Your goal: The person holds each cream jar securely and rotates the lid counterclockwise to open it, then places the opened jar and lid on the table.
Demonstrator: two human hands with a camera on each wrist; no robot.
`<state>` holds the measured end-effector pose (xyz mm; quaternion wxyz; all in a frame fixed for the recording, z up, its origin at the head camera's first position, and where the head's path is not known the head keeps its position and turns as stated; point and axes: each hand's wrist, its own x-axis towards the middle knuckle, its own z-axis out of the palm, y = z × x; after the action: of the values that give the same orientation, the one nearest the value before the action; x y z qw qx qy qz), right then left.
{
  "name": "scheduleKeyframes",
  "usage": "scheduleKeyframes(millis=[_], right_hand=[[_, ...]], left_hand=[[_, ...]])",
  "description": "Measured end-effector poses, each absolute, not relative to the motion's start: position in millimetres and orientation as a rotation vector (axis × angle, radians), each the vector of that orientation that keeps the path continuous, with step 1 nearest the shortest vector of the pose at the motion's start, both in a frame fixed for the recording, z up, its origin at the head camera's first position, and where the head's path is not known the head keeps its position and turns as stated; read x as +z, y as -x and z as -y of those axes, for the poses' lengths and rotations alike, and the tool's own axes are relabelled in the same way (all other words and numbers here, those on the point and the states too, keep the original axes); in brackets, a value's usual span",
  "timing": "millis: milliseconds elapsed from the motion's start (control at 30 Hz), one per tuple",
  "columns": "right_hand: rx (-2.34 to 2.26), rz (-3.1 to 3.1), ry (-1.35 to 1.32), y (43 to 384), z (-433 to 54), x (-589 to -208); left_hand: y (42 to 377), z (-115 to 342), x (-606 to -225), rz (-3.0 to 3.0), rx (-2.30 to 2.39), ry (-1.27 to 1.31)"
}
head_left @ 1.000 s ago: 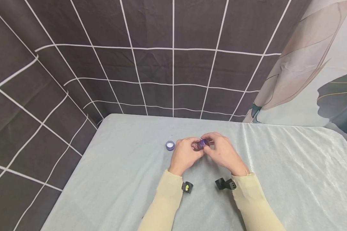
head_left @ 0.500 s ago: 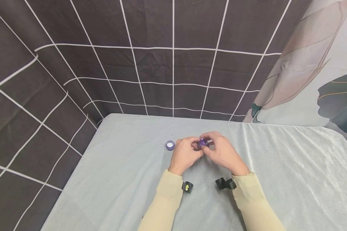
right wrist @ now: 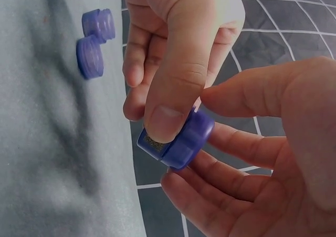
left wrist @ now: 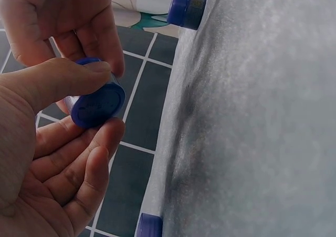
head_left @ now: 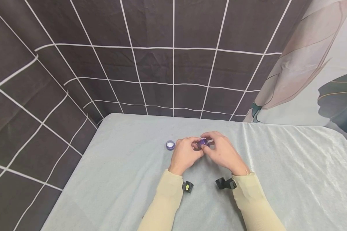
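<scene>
Both hands meet over the table around one small purple jar [head_left: 203, 143]. My left hand [head_left: 186, 152] pinches it by the body, the thumb pressed over a gold-speckled label in the right wrist view. At the jar's wider lid [right wrist: 191, 138], my right hand [head_left: 224, 152] curls thumb and fingers round its edge. The jar is tilted, and its round flat base [left wrist: 98, 108] faces the left wrist camera. Left of the hands stands an open purple jar [head_left: 170, 145] with a white inside. Beside it, in the right wrist view, lies a loose purple lid [right wrist: 90, 58].
Another jar [left wrist: 188, 8], with its lid on, stands on the table in the left wrist view; the hands hide it in the head view. A pale blue cloth [head_left: 118, 166] covers the table. Dark gridded fabric [head_left: 150, 64] hangs behind, with a floral curtain [head_left: 303, 64] at right.
My right thumb and fingers shift slightly on the held jar. The left hand and the open jar stay in place.
</scene>
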<state>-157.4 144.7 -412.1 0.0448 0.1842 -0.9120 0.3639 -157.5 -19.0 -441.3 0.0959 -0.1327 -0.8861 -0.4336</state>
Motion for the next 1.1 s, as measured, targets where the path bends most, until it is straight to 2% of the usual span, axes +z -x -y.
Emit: scheduleKeyframes(millis=[1100], right_hand=[[1.162, 2.836, -0.341, 156.8, -143.9, -410.3]], left_hand=[[156.7, 18.7, -441.9, 2.623, -1.251, 0.410]])
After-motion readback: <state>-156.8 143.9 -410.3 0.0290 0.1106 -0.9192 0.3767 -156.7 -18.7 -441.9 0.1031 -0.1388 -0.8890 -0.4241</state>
